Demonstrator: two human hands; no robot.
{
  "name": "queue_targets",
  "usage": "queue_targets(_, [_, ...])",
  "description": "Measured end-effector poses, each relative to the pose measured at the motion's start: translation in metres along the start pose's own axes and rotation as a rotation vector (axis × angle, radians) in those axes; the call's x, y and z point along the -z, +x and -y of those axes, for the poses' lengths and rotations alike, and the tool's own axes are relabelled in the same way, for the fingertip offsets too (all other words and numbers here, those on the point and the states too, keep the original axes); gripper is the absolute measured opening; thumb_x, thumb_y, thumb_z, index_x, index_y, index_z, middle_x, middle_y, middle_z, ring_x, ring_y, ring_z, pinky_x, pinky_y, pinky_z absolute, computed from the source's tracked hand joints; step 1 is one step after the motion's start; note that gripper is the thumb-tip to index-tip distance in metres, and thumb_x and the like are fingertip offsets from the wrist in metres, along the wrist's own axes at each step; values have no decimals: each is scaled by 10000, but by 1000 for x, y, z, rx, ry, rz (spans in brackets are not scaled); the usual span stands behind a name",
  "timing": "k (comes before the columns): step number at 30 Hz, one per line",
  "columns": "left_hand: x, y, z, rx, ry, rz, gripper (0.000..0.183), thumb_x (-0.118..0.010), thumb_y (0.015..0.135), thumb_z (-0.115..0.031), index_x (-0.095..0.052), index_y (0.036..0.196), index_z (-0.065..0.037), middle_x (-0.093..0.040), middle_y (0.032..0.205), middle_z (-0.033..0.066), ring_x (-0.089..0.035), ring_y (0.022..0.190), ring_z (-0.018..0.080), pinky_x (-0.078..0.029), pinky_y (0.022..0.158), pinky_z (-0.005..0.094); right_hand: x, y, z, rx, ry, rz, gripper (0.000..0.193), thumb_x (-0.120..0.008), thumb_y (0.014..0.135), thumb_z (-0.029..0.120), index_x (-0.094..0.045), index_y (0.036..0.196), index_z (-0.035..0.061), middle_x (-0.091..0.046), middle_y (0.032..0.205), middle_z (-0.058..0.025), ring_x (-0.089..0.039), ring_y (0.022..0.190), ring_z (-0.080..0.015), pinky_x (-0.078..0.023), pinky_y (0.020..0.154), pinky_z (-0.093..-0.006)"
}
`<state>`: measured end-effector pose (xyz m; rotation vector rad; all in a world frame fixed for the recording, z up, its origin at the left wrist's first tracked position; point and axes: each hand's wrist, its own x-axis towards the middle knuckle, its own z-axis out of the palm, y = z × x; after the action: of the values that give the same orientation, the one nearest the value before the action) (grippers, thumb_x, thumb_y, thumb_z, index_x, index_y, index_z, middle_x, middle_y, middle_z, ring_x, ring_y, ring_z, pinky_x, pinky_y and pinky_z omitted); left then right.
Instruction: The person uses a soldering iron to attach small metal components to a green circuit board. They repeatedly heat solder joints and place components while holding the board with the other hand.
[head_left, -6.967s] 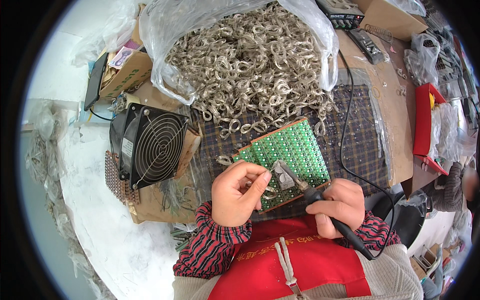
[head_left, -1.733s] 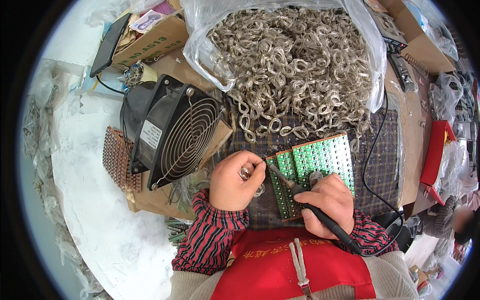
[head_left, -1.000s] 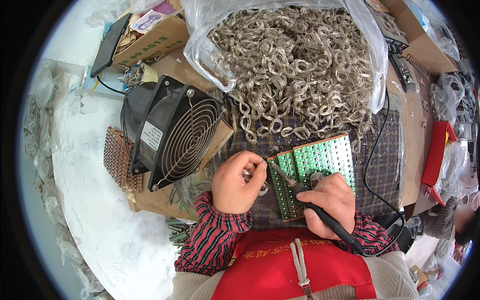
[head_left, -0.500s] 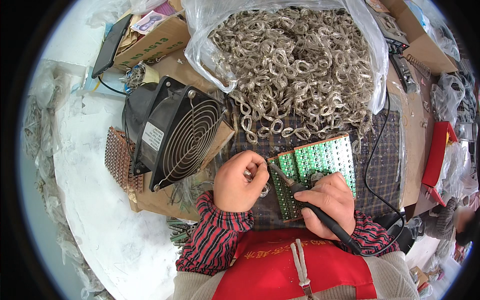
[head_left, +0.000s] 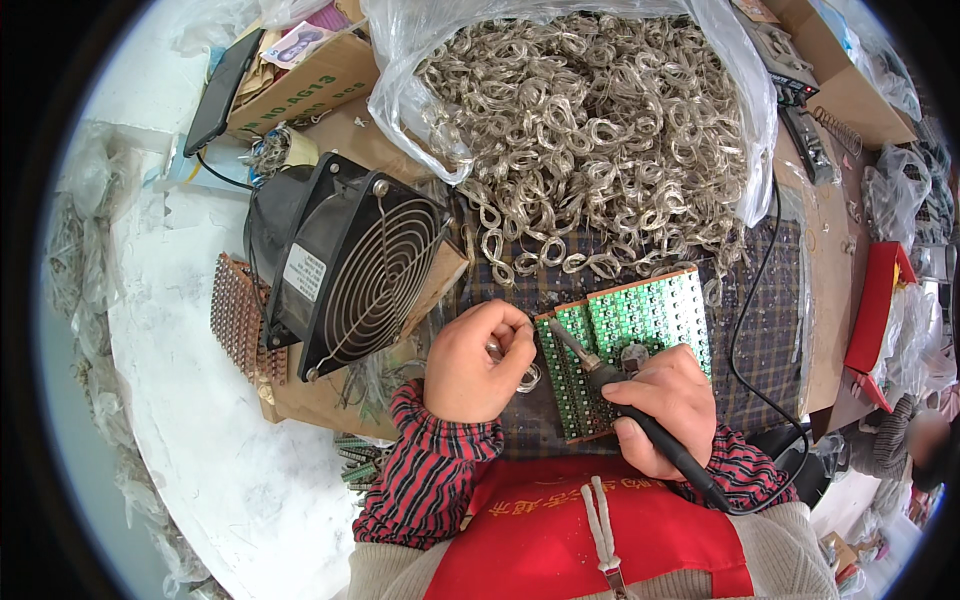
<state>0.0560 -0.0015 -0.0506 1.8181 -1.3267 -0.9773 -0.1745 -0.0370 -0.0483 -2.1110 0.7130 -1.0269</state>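
Circuit boards, green and rectangular (head_left: pixel 650 312), overlap on dark plaid cloth (head_left: pixel 775 330) just right of the left hand (head_left: pixel 472 365), its thumb and forefinger pinched, apparently on silvery looped wire (head_left: pixel 534 374). Right hand (head_left: pixel 672 402), wrapped round a black-handled, metal-tipped soldering iron (head_left: pixel 602 376), sits farther from the boards' left edge; iron's axis slants up-left toward it.

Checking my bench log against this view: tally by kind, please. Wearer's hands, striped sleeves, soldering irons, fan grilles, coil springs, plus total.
Hands: 2
Striped sleeves: 2
Soldering iron: 1
Fan grille: 1
Coil spring: 1
Total: 7
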Motion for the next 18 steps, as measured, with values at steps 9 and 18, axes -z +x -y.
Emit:
queue_targets(9, [13,23,-13,-427,887,-186,164,-620,864,-73,-681,1009,-120,-573,995,48,-651,670,262,-535,585,378,13,-6,4,43,11,-40,302,-731,800,91,-708,1093,19,-646,871,-78,-589,736,-261,-482,689,-372])
queue_targets(18, [18,14,-39,-327,4,-174,83,-605,1014,-99,-631,1028,-22,-664,1019,65,-645,653,130,-499,552,286,33,-8,16,-86,153,-122,330,-653,961,58,-604,1281,0,-693,905,-118,-697,764,-243,-564,696,-359])
